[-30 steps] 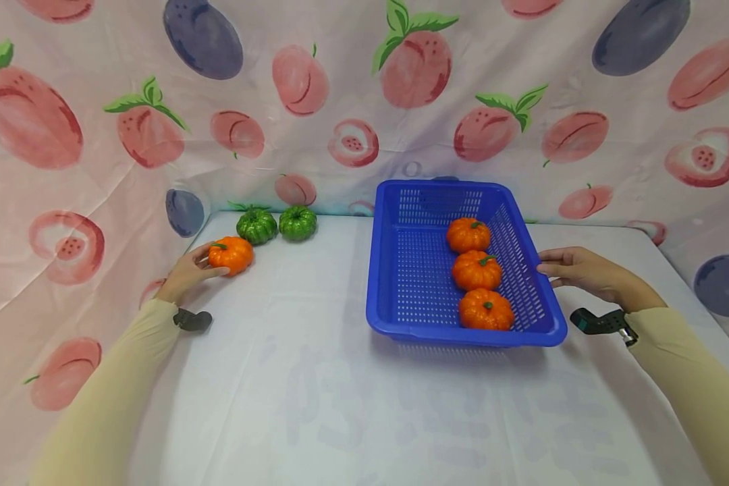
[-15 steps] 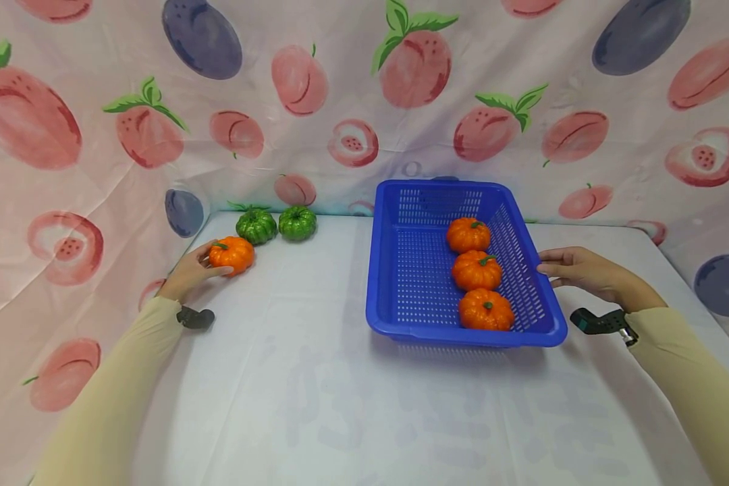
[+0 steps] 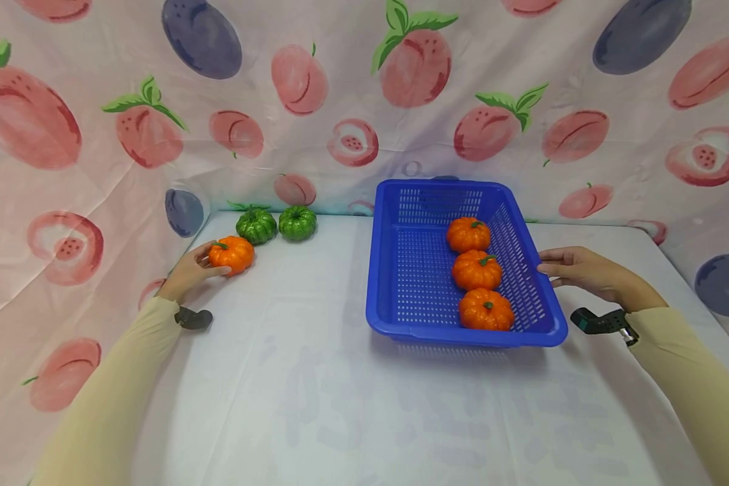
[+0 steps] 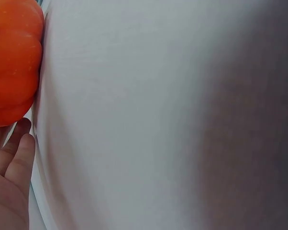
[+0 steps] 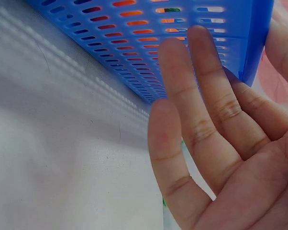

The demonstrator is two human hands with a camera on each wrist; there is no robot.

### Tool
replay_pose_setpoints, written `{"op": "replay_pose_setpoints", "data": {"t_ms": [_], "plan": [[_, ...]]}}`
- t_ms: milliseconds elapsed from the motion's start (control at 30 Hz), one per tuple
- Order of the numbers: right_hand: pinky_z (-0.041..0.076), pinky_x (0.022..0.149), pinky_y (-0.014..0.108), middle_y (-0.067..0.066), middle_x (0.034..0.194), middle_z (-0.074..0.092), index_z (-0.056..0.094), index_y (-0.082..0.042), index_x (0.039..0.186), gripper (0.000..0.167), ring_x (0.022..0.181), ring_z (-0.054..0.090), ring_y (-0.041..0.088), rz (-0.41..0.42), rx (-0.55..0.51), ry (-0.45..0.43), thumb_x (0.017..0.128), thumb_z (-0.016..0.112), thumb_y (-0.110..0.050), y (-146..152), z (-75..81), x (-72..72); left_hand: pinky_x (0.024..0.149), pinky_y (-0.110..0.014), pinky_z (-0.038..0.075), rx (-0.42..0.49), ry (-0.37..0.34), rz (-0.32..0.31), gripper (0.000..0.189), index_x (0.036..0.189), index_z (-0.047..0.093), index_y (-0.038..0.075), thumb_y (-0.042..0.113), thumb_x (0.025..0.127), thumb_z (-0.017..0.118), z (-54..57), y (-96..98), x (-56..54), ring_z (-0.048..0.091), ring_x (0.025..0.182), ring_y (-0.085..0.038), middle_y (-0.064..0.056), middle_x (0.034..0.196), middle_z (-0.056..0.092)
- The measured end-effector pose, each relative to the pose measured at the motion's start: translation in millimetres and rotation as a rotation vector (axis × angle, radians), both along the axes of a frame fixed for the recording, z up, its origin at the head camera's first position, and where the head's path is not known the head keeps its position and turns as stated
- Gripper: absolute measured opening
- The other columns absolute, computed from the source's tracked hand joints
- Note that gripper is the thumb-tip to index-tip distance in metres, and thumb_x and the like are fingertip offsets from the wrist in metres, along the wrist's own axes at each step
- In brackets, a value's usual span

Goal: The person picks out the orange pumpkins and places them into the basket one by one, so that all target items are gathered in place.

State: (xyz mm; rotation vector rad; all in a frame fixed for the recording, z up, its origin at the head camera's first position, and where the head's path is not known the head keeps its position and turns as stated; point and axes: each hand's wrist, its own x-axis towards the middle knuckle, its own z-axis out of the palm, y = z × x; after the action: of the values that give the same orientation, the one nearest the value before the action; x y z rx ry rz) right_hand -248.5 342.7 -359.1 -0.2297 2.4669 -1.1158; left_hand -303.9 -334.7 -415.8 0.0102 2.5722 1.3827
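Note:
At the table's far left, my left hand [image 3: 188, 271] holds an orange pumpkin [image 3: 233, 256], its thumb along the near side and its fingers behind. The left wrist view shows fingertips [image 4: 23, 125] close against the lower part of the orange pumpkin [image 4: 12, 62]. On the right, a blue perforated plastic basket [image 3: 380, 270] contains 3 orange pumpkins [image 3: 476, 270]. My right hand [image 3: 589, 273] rests at the basket's right rim. Its extended fingers [image 5: 175, 72] lie along the outer wall of the blue basket [image 5: 134, 45] in the right wrist view, the thumb beside the rim.
Two glossy green pumpkins [image 3: 256, 226] sit side by side near the back left, just behind the orange one. A white cloth [image 3: 316, 391] covers the table. A fruit-print curtain [image 3: 352, 81] rises along the back and left edges.
The left hand and its orange pumpkin have shifted by a tiny amount to the right. The right hand and the basket stay where they were.

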Motion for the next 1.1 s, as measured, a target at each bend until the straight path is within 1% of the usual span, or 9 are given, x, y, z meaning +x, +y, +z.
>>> {"op": "replay_pose_setpoints", "data": {"t_ms": [200,433,600,733,933,1100], "plan": [[0.052,0.094,0.044,0.028,0.129,0.054,0.033,0.012,0.139,0.057,0.094,0.063,0.001,-0.001,-0.003,-0.004,0.099,0.046,-0.027,0.4,0.2,-0.1,0.117,-0.049,0.018,0.021,0.0,0.002,0.09,0.15,0.003,0.0,0.021,0.089,0.065,-1.1,-1.4,-0.6,0.014,0.143,-0.04,-0.021,0.157,0.006],[0.053,0.092,0.04,0.026,0.126,0.057,0.034,0.012,0.138,0.056,0.094,0.064,0.002,-0.001,-0.01,-0.006,0.099,0.047,-0.026,0.8,0.2,-0.5,0.116,-0.049,0.02,0.024,0.015,0.021,0.087,0.15,0.006,0.0,0.019,0.089,0.065,-2.1,-2.4,-0.9,0.016,0.142,-0.04,-0.022,0.156,0.008],[0.052,0.094,0.045,0.025,0.126,0.058,0.034,0.012,0.138,0.056,0.095,0.064,0.002,-0.001,-0.008,-0.003,0.099,0.047,-0.025,0.8,-0.2,-0.2,0.116,-0.047,0.02,0.03,0.011,0.043,0.088,0.15,0.008,0.0,0.023,0.089,0.066,-2.4,-3.9,-1.0,0.016,0.143,-0.038,-0.019,0.157,0.009],[0.049,0.096,0.049,0.025,0.127,0.057,0.033,0.012,0.139,0.057,0.095,0.063,0.002,-0.003,-0.003,-0.002,0.099,0.047,-0.026,1.0,-0.6,-0.4,0.116,-0.046,0.02,0.044,0.024,0.064,0.086,0.149,0.011,-0.001,0.024,0.089,0.066,-2.2,-3.9,-0.2,0.018,0.142,-0.037,-0.02,0.156,0.011],[0.049,0.096,0.049,0.025,0.128,0.056,0.034,0.012,0.139,0.057,0.096,0.063,0.002,-0.007,-0.001,-0.004,0.099,0.047,-0.027,0.8,-0.9,-0.5,0.116,-0.04,0.023,0.065,0.037,0.095,0.083,0.149,0.017,0.0,0.026,0.088,0.066,-3.4,-4.0,-0.6,0.022,0.142,-0.034,-0.018,0.156,0.016],[0.049,0.096,0.05,0.025,0.127,0.057,0.034,0.012,0.139,0.057,0.095,0.063,0.0,-0.004,0.0,0.0,0.099,0.046,-0.027,0.7,-0.5,0.1,0.115,-0.039,0.025,0.045,0.05,0.108,0.081,0.149,0.019,0.001,0.028,0.088,0.066,-5.7,-5.0,-2.3,0.025,0.141,-0.033,-0.017,0.155,0.02]]}}
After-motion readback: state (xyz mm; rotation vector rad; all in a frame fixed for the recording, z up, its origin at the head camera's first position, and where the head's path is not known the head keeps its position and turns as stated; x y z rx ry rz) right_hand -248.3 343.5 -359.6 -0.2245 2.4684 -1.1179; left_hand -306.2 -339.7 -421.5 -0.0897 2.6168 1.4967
